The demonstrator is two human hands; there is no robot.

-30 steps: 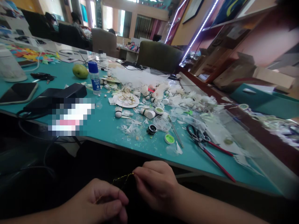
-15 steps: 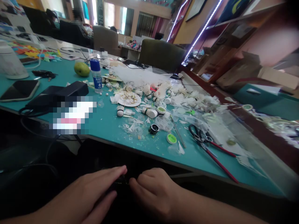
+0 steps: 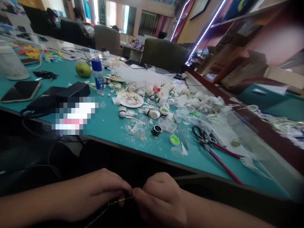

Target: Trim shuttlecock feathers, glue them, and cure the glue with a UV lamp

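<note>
A thin, twisted gold-coloured wire (image 3: 109, 205) runs between my hands, below the table's front edge, and trails down to the lower left. My right hand (image 3: 161, 198) is closed, thumb and forefinger pinching the wire's end. Close beside it, my left hand (image 3: 102, 191) has its fingers curled down and closed at the wire, the fingertips almost meeting those of the right. Dark shadow beneath hides part of the left fingers and the wire's far end.
On the teal tabletop (image 3: 111, 126) lie red-handled cutters (image 3: 213, 147), a shuttlecock (image 3: 122, 111), a paper plate (image 3: 130, 100) with gold bits, a black ring-shaped part (image 3: 156, 130), a green-topped lid (image 3: 174, 140), a glue bottle (image 3: 98, 76), a mango (image 3: 83, 69) and a phone (image 3: 21, 91).
My left hand's straight fingers have curled down and closed, and its wrist has turned. More of the gold wire shows now. The right hand has stayed nearly in place.
</note>
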